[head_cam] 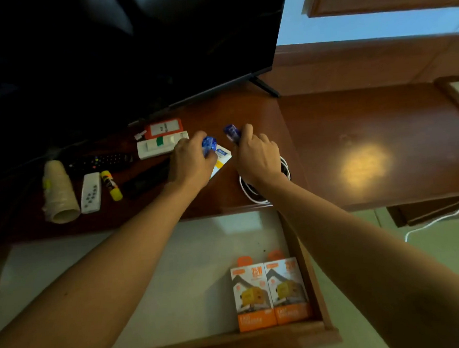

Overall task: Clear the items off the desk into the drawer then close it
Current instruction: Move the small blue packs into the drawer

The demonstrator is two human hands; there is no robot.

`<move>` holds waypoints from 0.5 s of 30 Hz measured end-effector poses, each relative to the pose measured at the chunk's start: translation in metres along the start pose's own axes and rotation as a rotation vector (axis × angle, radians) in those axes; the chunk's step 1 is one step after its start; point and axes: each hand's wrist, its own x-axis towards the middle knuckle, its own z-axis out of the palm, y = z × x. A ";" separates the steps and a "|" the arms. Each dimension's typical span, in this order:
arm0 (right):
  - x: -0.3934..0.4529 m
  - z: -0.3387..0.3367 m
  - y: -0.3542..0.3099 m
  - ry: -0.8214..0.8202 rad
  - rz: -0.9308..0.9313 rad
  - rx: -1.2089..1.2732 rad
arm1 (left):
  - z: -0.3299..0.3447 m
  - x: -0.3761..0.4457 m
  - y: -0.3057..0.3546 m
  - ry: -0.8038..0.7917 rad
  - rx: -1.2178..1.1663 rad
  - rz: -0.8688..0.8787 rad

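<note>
Gripping blue packet [208,145], left hand [188,163], right hand [257,156] likewise

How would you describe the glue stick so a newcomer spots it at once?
Start at the dark screen on the desk. Below its left part lie a roll of tape and a white remote. The glue stick lies just right of that remote, the only yellow tube there.

Wooden desk [368,127] under remotes [91,192], glue stick [111,185], paper cups [59,192], cable [251,191].
</note>
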 end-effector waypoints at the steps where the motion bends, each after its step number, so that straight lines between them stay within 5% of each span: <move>1: -0.010 -0.001 -0.004 -0.008 0.009 0.031 | -0.004 -0.014 -0.003 -0.008 -0.018 -0.016; 7: -0.089 -0.006 -0.029 -0.015 0.038 0.115 | -0.012 -0.100 -0.035 -0.049 -0.069 -0.049; 15: -0.187 0.017 -0.031 -0.328 0.097 0.115 | 0.017 -0.187 -0.077 -0.223 -0.055 -0.103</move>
